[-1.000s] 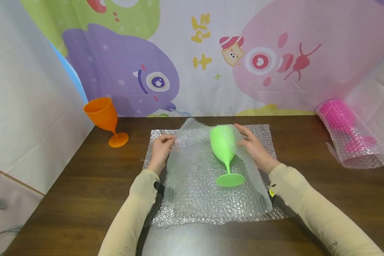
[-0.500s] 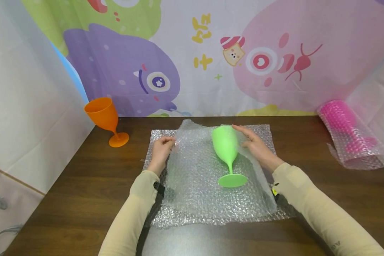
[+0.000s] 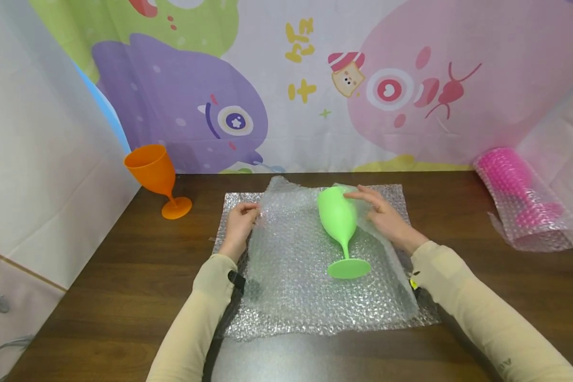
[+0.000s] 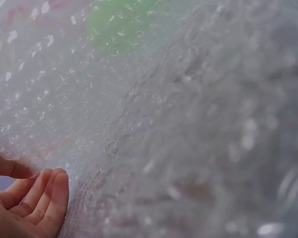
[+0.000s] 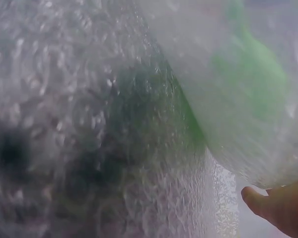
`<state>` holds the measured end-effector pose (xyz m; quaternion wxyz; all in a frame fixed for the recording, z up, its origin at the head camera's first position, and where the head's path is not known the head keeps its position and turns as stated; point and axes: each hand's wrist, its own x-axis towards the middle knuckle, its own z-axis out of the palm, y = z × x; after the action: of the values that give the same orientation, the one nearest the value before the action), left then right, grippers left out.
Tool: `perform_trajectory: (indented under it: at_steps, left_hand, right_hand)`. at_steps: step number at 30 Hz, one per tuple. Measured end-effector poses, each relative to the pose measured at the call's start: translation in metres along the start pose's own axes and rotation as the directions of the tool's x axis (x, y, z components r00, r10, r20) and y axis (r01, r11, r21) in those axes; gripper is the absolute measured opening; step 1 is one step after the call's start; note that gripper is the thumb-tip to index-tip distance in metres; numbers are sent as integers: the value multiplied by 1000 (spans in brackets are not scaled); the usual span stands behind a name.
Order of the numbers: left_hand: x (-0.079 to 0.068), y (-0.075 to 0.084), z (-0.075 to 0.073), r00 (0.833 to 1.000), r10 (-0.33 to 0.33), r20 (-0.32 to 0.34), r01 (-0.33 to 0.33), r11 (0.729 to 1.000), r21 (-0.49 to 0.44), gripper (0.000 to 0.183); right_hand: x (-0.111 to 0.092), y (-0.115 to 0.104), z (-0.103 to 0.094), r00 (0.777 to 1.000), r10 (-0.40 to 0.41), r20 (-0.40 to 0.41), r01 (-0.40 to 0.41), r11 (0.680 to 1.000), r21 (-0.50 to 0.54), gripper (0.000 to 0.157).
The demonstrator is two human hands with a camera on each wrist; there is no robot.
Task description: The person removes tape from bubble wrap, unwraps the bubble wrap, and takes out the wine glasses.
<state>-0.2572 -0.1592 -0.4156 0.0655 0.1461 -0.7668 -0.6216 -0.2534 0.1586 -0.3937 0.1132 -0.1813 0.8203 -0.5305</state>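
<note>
Head view — green goblet (image 3: pixel 338 215) fore-and-aft, left of right hand (image 3: pixel 385 216), fingers extended, touching; left hand (image 3: pixel 239 225), farther, pinches bubble wrap (image 3: pixel 291 270).

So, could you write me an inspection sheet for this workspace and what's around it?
Surface: dark wood-grain table, partly covered by bubble wrap.
Job's things: green goblet, lying on the bubble wrap, foot toward the person.
Clutter: orange goblet upright at far left; pink goblet in its own wrapping at far right.
Hands: left hand pinches the bubble wrap's left edge; right hand is at the green goblet's upper end.
Cables: nothing seen.
Surroundings: cartoon-print backdrop.
</note>
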Motion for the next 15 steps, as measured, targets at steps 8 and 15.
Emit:
perform_trajectory:
  at_steps: [8,15]
  left_hand:
    - [0,0,0,1000,12,5,-11,999,-33,19]
    - [1,0,0,1000,6,13,-6,999,-40,19]
  right_hand:
    - [-3,-1,-7,1000,-24,-15,23,999,-49,43]
    - [-6,1,-10,997,-13,-75,6,996,-91,49]
